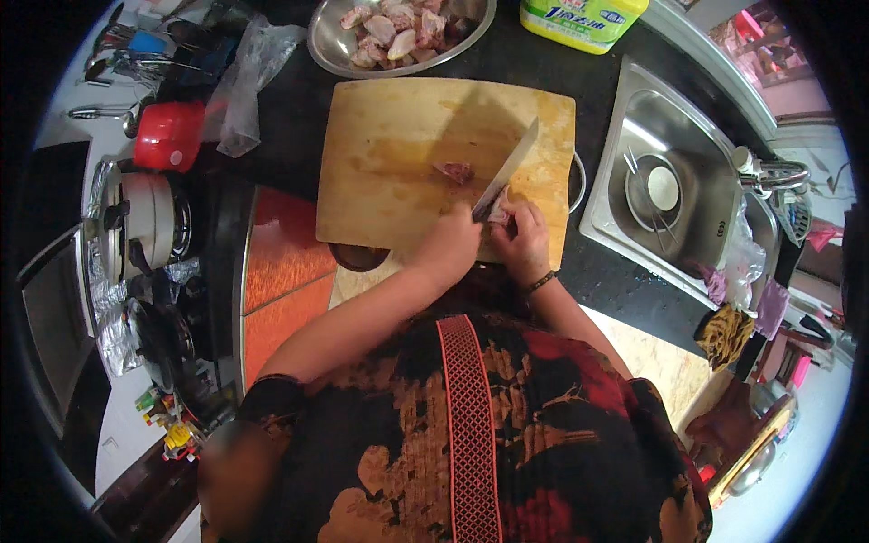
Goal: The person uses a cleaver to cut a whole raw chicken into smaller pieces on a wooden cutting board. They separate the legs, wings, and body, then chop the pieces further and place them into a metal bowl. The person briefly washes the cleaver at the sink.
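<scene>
My left hand point(448, 244) grips the handle of a kitchen knife point(510, 161). The blade points away from me and to the right, slanting over a wooden cutting board point(380, 122). Just right of the blade, my right hand point(526, 234), with a bracelet at the wrist, holds a piece of raw meat point(500, 207) that its fingers partly cover. Whether the edge touches that piece cannot be told. To the left of the blade, a smaller raw meat chunk point(456, 172) lies loose on the board. Damp stains mark the wood around it.
Beyond the board stands a steel bowl point(326, 51) of raw meat pieces, with a yellow-green detergent jug point(587, 24) to its right. On the right is a steel sink point(686, 203) with a faucet point(774, 173). A plastic bag point(248, 88), red container point(170, 136) and pot point(149, 217) are leftward.
</scene>
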Tool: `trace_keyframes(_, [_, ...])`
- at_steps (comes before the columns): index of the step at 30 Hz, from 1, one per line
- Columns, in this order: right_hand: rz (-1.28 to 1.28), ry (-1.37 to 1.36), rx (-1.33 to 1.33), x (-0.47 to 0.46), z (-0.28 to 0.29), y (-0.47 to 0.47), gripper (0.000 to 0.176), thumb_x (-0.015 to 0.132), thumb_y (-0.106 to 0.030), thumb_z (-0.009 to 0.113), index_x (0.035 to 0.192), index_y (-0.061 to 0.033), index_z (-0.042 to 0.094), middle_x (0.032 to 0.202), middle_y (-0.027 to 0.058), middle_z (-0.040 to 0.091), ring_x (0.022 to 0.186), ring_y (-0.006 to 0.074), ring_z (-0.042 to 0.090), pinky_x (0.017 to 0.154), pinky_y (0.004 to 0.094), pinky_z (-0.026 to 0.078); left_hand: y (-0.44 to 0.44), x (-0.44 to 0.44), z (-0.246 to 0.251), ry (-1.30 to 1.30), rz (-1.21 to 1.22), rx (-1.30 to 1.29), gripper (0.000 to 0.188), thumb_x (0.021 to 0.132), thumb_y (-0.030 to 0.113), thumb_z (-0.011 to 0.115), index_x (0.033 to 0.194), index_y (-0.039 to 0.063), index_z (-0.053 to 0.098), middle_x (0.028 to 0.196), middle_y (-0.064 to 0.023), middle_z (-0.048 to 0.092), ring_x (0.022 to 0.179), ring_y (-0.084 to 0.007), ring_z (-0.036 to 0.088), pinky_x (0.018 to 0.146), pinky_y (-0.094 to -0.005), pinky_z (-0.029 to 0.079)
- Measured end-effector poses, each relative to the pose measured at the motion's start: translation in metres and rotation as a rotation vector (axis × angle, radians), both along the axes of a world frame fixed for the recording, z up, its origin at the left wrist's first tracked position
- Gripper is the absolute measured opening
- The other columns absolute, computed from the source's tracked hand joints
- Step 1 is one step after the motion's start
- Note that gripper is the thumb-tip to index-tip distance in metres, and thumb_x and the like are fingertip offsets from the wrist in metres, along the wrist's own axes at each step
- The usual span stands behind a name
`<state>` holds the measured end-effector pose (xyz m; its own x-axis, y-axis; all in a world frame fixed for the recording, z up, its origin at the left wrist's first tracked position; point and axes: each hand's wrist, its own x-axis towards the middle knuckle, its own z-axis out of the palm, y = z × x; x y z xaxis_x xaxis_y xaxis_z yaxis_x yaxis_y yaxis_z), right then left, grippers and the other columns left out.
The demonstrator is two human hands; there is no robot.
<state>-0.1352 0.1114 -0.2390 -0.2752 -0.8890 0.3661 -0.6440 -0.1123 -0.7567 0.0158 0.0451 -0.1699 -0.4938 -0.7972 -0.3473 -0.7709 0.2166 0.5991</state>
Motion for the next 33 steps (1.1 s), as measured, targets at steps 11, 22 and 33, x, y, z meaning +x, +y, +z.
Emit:
trace_keyframes(11, [-0.099,-1.068,0.331,-0.022,0.026,0.020,0.023,0.084,-0.001,0.061,0.106,-0.0033,0.057,0.095,0.0070,0.063,0.089,0.0174,0.061,0.083,0.0329,0.050,-0.014,0.012,0.000,0.067,0.051,-0.139,0.031,0.092,0.027,0.060,0.098,-0.002,0.052,0.080,-0.0283,0.065,0.079,-0.0495,0.062,0.068,-0.0573,0.048])
trace_keyframes(22, [0.192,-1.946,0.134,-0.042,0.071,0.017,0.040,0.092,-0.007,0.054,0.132,-0.0008,0.050,0.132,0.0123,0.057,0.112,0.0226,0.060,0.092,0.0316,0.053,-0.010,0.065,0.059,0.456,0.386,0.113,0.025,0.093,0.017,0.063,0.097,-0.007,0.056,0.080,-0.0173,0.066,0.060,-0.0218,0.063,0.052,-0.0367,0.051])
trace_keyframes(33, [0.016,-1.412,0.266,-0.037,0.064,-0.014,0.036,0.097,-0.010,0.061,0.130,0.0042,0.055,0.119,0.0093,0.065,0.103,0.0162,0.064,0.092,0.0276,0.052,0.001,0.112,0.059,0.515,0.606,0.115,0.025,0.096,0.016,0.060,0.109,-0.004,0.052,0.078,-0.0083,0.060,0.046,-0.0092,0.052,0.040,-0.0265,0.045])
